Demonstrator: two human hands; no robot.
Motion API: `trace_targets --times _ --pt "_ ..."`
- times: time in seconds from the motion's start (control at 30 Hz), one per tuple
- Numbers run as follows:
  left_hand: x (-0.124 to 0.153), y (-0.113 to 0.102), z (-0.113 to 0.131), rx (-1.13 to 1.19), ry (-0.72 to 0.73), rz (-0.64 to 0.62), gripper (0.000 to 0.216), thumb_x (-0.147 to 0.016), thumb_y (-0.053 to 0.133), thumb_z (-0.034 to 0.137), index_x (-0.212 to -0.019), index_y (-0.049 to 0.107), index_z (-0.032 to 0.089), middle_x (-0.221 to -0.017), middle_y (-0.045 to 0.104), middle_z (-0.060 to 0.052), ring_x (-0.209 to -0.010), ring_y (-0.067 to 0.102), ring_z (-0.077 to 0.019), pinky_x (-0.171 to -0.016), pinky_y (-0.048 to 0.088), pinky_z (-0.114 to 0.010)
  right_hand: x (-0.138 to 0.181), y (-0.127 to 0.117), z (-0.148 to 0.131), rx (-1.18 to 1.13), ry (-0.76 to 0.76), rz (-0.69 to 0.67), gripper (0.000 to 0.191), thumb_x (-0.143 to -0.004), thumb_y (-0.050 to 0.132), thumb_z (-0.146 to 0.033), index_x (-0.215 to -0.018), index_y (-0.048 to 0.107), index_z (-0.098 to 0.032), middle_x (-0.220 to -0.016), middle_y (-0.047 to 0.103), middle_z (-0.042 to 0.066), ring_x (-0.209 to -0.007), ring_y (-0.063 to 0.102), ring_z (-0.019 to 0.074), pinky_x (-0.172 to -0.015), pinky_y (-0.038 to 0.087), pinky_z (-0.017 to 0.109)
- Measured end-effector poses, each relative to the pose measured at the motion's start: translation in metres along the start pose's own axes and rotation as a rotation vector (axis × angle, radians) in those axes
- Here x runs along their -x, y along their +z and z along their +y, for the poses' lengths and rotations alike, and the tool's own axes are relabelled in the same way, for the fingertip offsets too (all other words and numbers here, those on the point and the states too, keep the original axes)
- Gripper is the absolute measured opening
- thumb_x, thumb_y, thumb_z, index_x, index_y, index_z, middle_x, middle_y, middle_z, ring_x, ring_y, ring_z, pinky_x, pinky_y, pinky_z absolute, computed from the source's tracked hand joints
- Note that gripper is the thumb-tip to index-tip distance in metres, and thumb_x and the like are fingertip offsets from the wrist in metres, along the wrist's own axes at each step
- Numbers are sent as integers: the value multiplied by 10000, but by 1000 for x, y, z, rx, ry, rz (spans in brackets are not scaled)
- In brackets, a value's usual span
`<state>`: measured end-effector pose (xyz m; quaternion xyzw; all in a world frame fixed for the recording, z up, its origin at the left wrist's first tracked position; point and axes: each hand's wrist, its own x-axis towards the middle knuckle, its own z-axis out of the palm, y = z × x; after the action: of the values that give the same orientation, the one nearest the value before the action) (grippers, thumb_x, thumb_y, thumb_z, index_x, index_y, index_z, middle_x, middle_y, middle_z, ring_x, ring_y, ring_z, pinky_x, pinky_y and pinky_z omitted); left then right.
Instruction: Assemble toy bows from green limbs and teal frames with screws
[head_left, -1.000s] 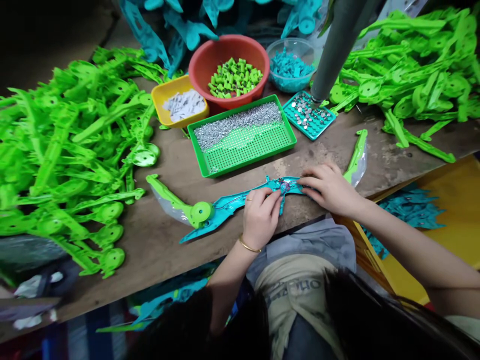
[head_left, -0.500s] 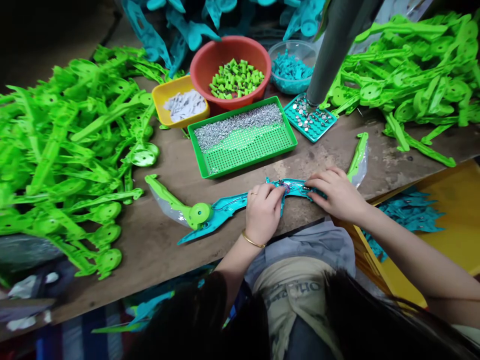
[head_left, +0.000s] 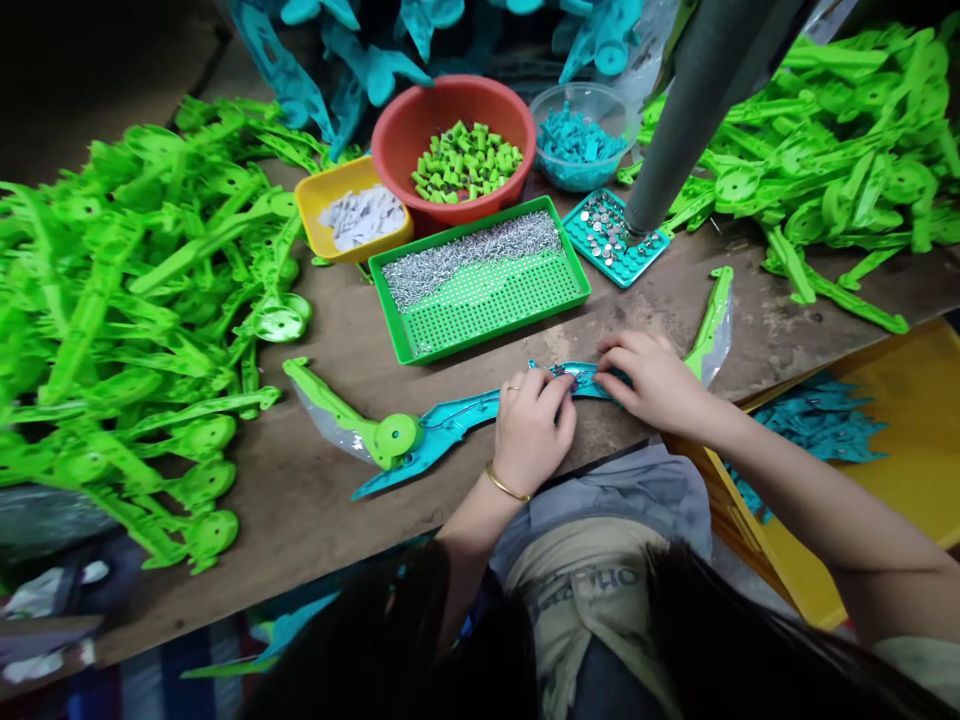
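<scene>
A long teal plastic toy part [head_left: 450, 425] lies along the front edge of the wooden table [head_left: 337, 500]. My left hand [head_left: 531, 428] rests on its middle, fingers curled and pinched at a small dark wired spot. My right hand [head_left: 654, 380] presses on the part's right end, fingers bent down on it. A green part with a round hub [head_left: 360, 425] lies against the teal part's left end. Another green part [head_left: 711, 322] lies just right of my right hand.
Green plastic parts are heaped at left [head_left: 127, 300] and at back right [head_left: 825, 150]. Behind my hands stand a green tray of small metal pieces [head_left: 480, 275], a yellow tub [head_left: 352, 212], a red bowl [head_left: 450, 140], a clear bowl [head_left: 581, 130], a teal tray [head_left: 615, 235] and a grey pole [head_left: 690, 110]. A yellow bin [head_left: 862, 470] sits at right.
Both hands stay on the teal part; my right hand has shifted slightly left and my left fingers have moved up toward the wired spot. The view has drifted a little.
</scene>
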<state>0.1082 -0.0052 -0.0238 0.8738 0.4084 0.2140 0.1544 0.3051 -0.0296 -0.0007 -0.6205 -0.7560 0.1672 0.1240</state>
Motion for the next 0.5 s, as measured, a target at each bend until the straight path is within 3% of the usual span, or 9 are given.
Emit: trace_targets --times 0.13,0.5 --pt "-7 4 5 -54 -45 2 206 -923 509 301 -975 665 177 -913 623 -75 -865 531 -226 -773 390 -355 -7 8 -4 8 -12 -7 167 -913 532 -270 -942 654 -160 -1086 650 87 -1049 574 251 -959 365 413" --pt "-14 7 8 -64 -66 -79 190 -938 481 262 -927 655 186 -911 617 -70 -889 527 -228 -800 384 -355 -9 13 -8 33 -9 -4 167 -900 513 -218 -943 662 -157 -1066 666 86 -1012 574 245 -946 347 399"
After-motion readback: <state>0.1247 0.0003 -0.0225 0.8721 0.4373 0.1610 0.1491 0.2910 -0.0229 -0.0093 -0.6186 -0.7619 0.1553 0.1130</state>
